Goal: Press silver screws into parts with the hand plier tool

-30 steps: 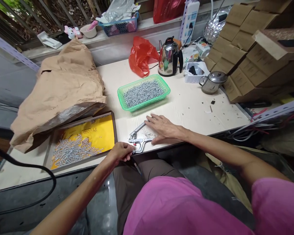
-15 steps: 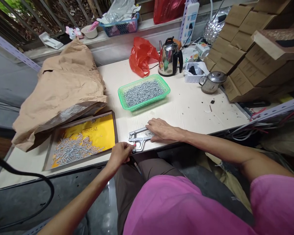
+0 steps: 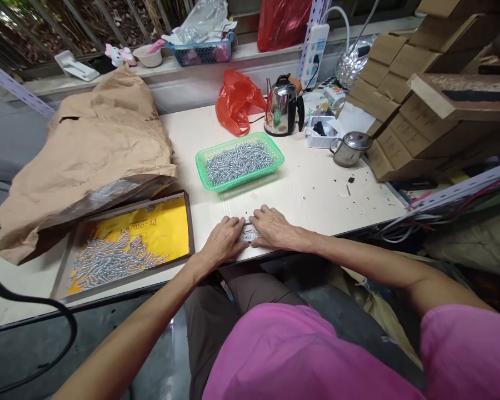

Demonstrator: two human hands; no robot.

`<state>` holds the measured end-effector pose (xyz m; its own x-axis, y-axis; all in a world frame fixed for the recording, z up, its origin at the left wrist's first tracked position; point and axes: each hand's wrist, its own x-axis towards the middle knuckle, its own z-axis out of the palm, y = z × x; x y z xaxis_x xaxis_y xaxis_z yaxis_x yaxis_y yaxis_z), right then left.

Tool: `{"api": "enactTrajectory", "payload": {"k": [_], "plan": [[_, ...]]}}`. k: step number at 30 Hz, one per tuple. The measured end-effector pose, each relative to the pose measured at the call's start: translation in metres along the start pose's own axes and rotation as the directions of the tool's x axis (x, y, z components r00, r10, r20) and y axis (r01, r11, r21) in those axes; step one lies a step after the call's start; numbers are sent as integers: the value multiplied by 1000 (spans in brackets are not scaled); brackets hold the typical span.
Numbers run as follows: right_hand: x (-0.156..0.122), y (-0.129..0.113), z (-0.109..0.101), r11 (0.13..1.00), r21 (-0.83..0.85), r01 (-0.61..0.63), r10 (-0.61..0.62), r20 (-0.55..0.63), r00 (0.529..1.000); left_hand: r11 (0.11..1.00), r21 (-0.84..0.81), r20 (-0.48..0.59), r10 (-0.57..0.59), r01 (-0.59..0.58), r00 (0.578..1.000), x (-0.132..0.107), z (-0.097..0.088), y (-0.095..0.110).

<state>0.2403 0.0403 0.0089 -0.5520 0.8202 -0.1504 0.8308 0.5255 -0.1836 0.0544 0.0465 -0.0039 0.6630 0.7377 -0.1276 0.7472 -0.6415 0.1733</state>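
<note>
My left hand and my right hand lie palm down side by side near the table's front edge. Their fingers are stretched flat over a metal hand-press tool. Only a small silvery patch of the tool and some tiny metal parts shows between the hands. Beyond them stands a green basket filled with small silver metal pieces. To my left lies a shallow tray with a yellow bottom and a scatter of the same pieces.
A crumpled brown paper sack covers the table's left side. At the back are a red plastic bag, a steel kettle and a small metal pot. Cardboard boxes are stacked on the right. A black cable loops at the lower left.
My left hand has moved from the tool's jaw up onto the tool, beside my right hand. The tool's handle has gone down flat and is now hidden. The view has shifted slightly.
</note>
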Motion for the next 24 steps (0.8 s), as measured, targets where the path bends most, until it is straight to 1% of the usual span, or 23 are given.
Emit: {"api": "enactTrajectory", "payload": {"k": [3, 5, 8, 11, 15, 17, 20, 22, 24], "plan": [[-3, -3, -1, 1000, 0, 18, -18, 1, 1000, 1000, 22, 27, -4, 3, 1000, -1, -4, 4], [-4, -4, 0, 999, -2, 40, -40, -15, 999, 999, 27, 32, -26, 25, 999, -2, -3, 8], [0, -3, 7, 997, 3, 75, -75, -30, 997, 996, 17, 23, -83, 83, 996, -2, 0, 11], [6, 2, 16, 995, 26, 94, -94, -8, 996, 990, -2, 18, -138, 138, 990, 0, 2, 14], [7, 8, 20, 993, 18, 116, -115, -43, 992, 986, -12, 10, -167, 167, 986, 0, 2, 15], [4, 11, 16, 992, 4, 126, -126, -67, 990, 987, -26, -32, -159, 159, 987, -4, 4, 15], [0, 18, 8, 985, 11, 171, -170, -82, 982, 987, -50, -185, -158, 152, 970, -16, 17, 23], [1, 24, 6, 982, 41, 184, -180, -87, 980, 988, -57, -293, -151, 141, 944, -24, 30, 33], [5, 29, 7, 988, 56, 147, -141, -93, 986, 994, -64, -354, -108, 91, 929, -31, 42, 47]]}}
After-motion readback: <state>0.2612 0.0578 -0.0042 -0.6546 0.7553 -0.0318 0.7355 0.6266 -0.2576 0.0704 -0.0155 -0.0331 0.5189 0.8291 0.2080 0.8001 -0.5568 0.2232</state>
